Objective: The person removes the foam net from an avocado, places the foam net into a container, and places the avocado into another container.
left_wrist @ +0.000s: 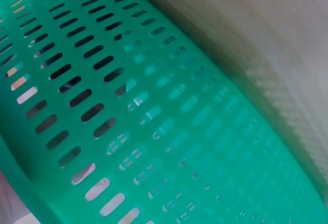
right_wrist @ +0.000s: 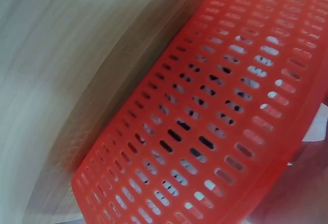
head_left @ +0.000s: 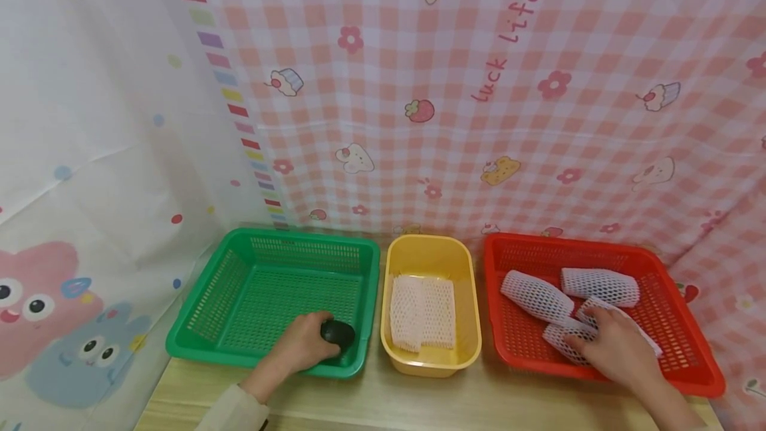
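Observation:
At the near right corner of the green basket (head_left: 275,235), my left hand (head_left: 302,344) grips a smooth, dark, avocado-like oval (head_left: 338,334) between thumb and fingers. My right hand (head_left: 622,344) reaches into the red basket (head_left: 497,324). Its thumb and fingers curl over a white foam-net sleeve (head_left: 562,341) near the front wall. Beside that sleeve lies another foam net (head_left: 628,324), partly under the hand. Two plump net sleeves (head_left: 537,296) rest farther back. Both wrist views mainly show basket walls, the green wall (left_wrist: 128,96) and the red wall (right_wrist: 205,106), hiding the fingers.
A yellow bin (head_left: 431,245) stands between the two baskets, with flat foam nets (head_left: 421,311) lying in it. All three containers sit on a wooden table (head_left: 419,401). A pink checked cloth (head_left: 383,85) hangs close behind them, and a white printed cloth (head_left: 90,151) hangs at left.

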